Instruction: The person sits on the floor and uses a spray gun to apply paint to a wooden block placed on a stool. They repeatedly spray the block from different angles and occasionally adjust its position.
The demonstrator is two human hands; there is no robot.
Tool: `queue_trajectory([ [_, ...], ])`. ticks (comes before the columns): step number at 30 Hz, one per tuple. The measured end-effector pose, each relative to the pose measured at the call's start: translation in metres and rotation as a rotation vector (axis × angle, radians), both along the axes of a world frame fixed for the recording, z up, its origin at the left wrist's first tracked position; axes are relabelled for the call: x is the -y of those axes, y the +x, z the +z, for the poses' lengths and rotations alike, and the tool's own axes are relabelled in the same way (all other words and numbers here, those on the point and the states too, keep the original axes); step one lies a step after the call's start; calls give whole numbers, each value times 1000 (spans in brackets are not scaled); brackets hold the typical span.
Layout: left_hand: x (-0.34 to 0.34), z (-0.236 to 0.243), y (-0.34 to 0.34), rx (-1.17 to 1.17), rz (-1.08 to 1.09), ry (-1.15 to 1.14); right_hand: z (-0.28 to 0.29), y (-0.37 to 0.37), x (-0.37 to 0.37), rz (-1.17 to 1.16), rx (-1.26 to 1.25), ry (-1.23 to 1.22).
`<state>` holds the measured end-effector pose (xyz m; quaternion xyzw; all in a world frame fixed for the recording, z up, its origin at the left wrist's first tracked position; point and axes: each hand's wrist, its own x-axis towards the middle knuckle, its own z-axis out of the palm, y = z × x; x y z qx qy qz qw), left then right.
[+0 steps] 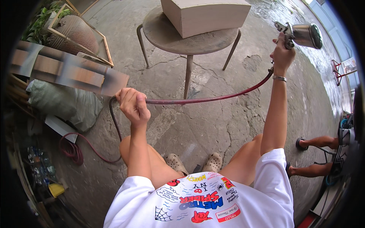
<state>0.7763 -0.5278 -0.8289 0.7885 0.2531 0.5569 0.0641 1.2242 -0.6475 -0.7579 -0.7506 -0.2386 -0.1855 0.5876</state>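
Note:
My left hand [133, 104] is closed around a dark red air hose [197, 100] that passes through the fist. Behind its fingertips is the end of a long wooden panel [76, 70] with pale grey patches; I cannot tell whether they touch it. My right hand [283, 57], raised at the far right, grips a metal spray gun [283, 30]. A shiny cup [307, 35] sticks out from the gun toward the right. The hose runs up to the gun's handle. A pale beige box [213, 19] rests on a round stool [190, 45] ahead, apart from both hands.
Hose coils [72, 152] lie on the cracked concrete floor [205, 140]. At the left are a pale sack [64, 104], a large brown pot [74, 34] with a plant, and wooden frames [108, 49]. Another person's legs [319, 142] show at the right edge.

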Motion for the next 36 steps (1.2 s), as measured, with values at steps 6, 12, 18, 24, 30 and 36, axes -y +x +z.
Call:
queue_trajectory([
  [6,-13,-6,-8,103,47,-38,12,-52,5,263,-238,-18],
  [12,-26,-3,-14,192,106,-52,5,-123,3,464,-233,-93],
  [18,-31,-5,-21,213,105,-68,7,-164,-5,566,-229,-123],
  [24,-35,-8,-29,205,120,-83,21,-200,-5,724,-249,-178],
  [30,-36,-8,-33,196,105,-91,27,-206,1,890,-214,-118],
  [36,-29,-1,-26,164,121,-62,11,-158,-13,516,-90,-73],
])
